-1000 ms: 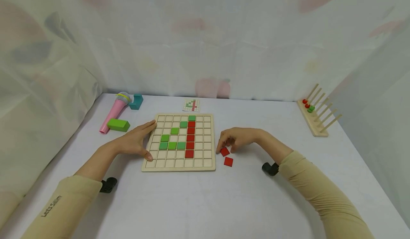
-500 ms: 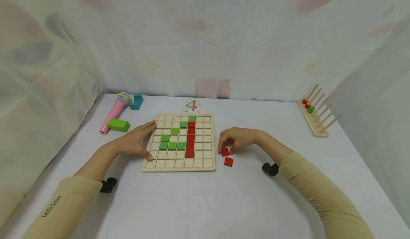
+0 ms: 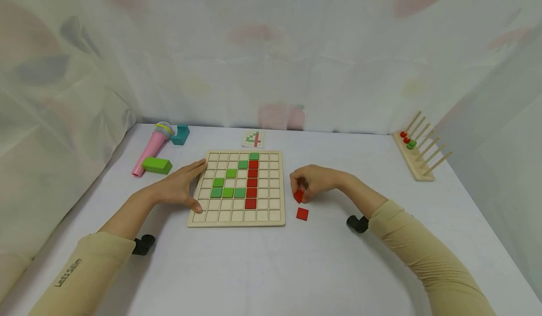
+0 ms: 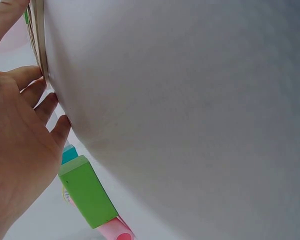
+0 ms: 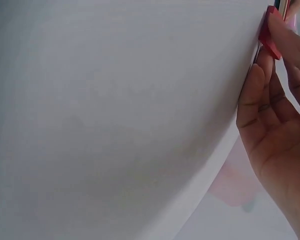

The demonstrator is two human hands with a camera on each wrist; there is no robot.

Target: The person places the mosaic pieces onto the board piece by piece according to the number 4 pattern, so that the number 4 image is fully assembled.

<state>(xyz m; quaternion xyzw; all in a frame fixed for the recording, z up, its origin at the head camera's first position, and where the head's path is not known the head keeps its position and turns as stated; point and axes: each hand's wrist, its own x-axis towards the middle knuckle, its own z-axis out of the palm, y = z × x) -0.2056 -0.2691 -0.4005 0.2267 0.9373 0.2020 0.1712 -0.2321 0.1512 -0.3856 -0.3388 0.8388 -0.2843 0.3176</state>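
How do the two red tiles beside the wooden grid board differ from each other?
The nearer red tile lies flat on the white table, showing its full square face and touched by nothing; the farther red tile is tilted up on edge. The right hand pinches the farther tile, while the nearer tile is free. Both are red, look alike in size, and sit right of the grid board.

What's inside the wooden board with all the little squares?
The wooden board holds green tiles and a red tile column; other squares are empty. The left hand covers its left edge.
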